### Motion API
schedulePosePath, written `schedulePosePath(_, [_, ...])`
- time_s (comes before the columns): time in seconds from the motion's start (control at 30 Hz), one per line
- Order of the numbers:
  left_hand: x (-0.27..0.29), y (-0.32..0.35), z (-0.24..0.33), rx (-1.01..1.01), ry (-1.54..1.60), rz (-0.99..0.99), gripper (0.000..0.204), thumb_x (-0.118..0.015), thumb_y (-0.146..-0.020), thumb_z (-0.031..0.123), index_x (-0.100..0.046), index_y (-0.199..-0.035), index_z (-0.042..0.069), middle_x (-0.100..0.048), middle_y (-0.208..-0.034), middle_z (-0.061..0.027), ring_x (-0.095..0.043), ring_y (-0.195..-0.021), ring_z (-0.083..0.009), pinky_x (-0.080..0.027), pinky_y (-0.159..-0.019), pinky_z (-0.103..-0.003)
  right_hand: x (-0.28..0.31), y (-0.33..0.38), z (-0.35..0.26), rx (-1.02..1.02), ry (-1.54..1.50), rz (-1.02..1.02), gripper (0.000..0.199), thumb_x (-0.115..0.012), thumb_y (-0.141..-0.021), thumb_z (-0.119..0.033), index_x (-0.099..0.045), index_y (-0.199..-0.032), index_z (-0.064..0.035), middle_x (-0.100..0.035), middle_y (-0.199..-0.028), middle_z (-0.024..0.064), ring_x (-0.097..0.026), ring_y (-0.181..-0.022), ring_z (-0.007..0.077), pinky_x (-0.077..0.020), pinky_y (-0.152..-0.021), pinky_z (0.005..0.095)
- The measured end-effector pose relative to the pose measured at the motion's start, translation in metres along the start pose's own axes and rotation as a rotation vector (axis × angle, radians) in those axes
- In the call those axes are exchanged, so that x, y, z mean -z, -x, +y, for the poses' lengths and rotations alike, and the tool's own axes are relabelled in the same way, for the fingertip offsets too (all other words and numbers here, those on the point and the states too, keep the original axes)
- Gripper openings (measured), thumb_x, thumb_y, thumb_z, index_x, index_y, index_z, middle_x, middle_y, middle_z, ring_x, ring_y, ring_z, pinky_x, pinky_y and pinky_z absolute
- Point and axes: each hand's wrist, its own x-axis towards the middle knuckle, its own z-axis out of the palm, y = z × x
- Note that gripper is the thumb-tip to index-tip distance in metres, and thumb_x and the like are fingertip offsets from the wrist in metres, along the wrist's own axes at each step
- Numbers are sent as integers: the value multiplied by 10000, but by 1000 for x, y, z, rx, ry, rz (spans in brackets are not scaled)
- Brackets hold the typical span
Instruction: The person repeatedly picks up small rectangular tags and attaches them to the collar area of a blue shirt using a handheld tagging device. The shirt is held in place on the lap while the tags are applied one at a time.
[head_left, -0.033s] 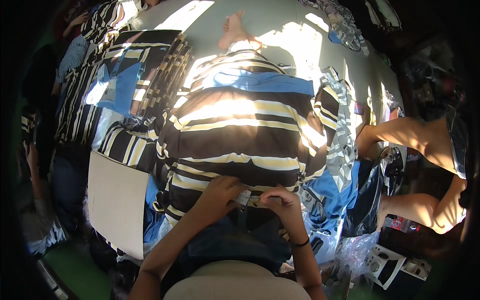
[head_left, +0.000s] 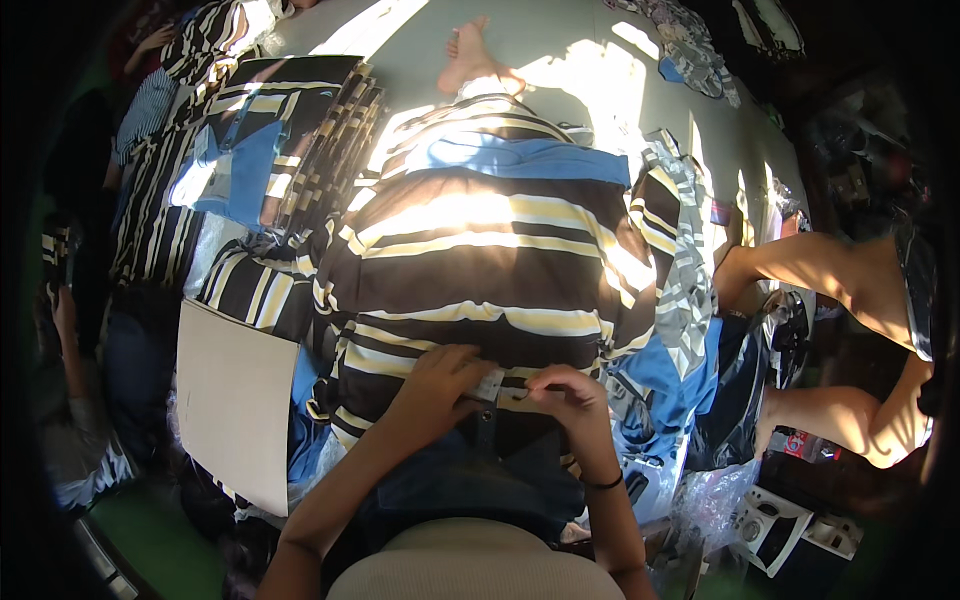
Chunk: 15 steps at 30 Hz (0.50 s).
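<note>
A dark brown striped shirt, with yellow and white bands and a blue collar at its far end, lies spread in front of me. My left hand rests on its near hem, thumb and fingers closed on a small white tag. Just to the right, my right hand is closed in a pinch over the same hem. Whatever sits between its fingertips is too small to make out. Below the tag, a strip with a button hangs toward my lap.
A stack of folded striped shirts stands at the far left. Nearer is a beige cardboard sheet. Another person's arms reach in from the right, beside blue cloth and clear plastic. A bare foot rests at the far end.
My right hand has shifted slightly to the right and away from me, its fingertips now farther from the tag. My left hand keeps hold of the tag.
</note>
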Motion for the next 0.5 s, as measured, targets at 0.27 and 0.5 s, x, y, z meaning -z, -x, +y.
schedulePosePath(0.27, [39, 68, 53, 1023, 1464, -486, 297, -517, -865, 171, -508, -1057, -56, -536, -1072, -169, -515, -1031, -241, -422, -899, -328, 20, 15, -44, 228, -522, 50, 88, -526, -807, -45, -450, -847, -25, -527, -734, 95, -528, -530, 137, -491, -623, 275])
schedulePosePath(0.5, [44, 97, 67, 1297, 2039, -280, 495, -458, -879, 132, -240, -1262, -91, -363, -1256, -252, -408, -1168, -269, -339, -1005, -316, 9, 47, -39, -335, 320, -447, 90, -529, -833, -36, -493, -911, -10, -609, -865, 94, -599, -663, 121, -472, -570, 206])
